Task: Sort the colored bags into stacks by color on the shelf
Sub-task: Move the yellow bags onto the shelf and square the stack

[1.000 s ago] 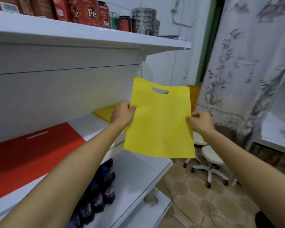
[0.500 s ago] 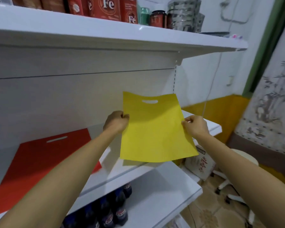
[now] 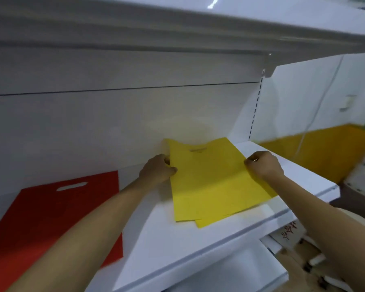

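A flat yellow bag [image 3: 209, 182] with a cut-out handle lies on the white shelf [image 3: 177, 245], on top of another yellow bag [image 3: 207, 223] whose edge pokes out beneath it. My left hand [image 3: 156, 170] pinches the top bag's left edge. The bag's right edge is pinched by my right hand [image 3: 263, 164]. To the left on the same shelf lies a red bag [image 3: 51, 216] with its handle slot toward the back wall.
The shelf's white back panel [image 3: 114, 119] rises behind the bags, and another shelf [image 3: 198, 24] hangs close overhead. A lower shelf [image 3: 240, 275] juts out below. A box with red lettering [image 3: 289, 231] and a stool stand at the lower right.
Both hands have carried the yellow bag forward and down, from upright in the air to flat on the yellow stack. The camera has moved closer to the shelf.
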Available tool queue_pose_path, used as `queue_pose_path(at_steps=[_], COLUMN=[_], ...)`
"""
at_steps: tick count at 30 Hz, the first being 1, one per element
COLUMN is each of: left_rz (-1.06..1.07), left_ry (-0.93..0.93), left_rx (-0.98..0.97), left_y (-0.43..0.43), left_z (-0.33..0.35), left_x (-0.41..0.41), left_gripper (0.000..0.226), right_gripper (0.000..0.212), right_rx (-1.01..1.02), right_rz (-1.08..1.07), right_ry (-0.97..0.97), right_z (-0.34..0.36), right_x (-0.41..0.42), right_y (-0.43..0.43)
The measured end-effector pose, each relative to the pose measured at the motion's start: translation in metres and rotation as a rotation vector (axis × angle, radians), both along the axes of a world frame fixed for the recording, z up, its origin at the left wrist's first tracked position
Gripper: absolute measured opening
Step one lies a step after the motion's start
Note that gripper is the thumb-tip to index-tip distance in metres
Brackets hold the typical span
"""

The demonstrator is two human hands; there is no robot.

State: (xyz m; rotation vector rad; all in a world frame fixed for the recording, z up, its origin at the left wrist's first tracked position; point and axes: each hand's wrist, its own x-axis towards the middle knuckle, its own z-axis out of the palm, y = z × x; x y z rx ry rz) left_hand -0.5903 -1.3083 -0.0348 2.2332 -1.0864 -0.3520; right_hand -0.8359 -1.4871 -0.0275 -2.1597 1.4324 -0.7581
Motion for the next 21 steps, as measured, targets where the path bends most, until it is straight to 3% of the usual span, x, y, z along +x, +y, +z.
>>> queue_pose_path(at_steps=[3,7,11,15,18,21], left_rz=[0.039,0.110,0.212,0.290,0.332,0.353], left_ry=[-0.032,-0.020,-0.021,-0.038,-0.025,-0.048], left_rx=[0.061,0.094,0.069,0.055,0.061,0.150], left_y=[-0.001,-0.001,0.000,-0.001,-0.002,-0.006], left_z=[-0.015,-0.031,-0.034,-0.034,-0.032,-0.026], left_x=[-0.005,-0.014,-0.030,-0.047,-0.062,-0.076], left_gripper=[0.056,0.074,0.066,0.029,0.046,0.047], right_gripper=[0.014,0.010,0.010,0.011,0.012,0.012], right_rx=[0.026,0.076,0.061,0.078,0.069,0.079], right_rz=[0.068,0.173,0.255,0.311,0.358,0.395], right_ry=[0.034,0.039,-0.017,-0.046,-0.037,-0.043], right_z=[-0.013,-0.028,-0.031,-0.035,-0.036,-0.039], right_x=[0.004,0.001,-0.003,-0.007,-0.010,-0.012], right_y=[-0.017,-0.035,-0.052,-0.066,-0.074,-0.079])
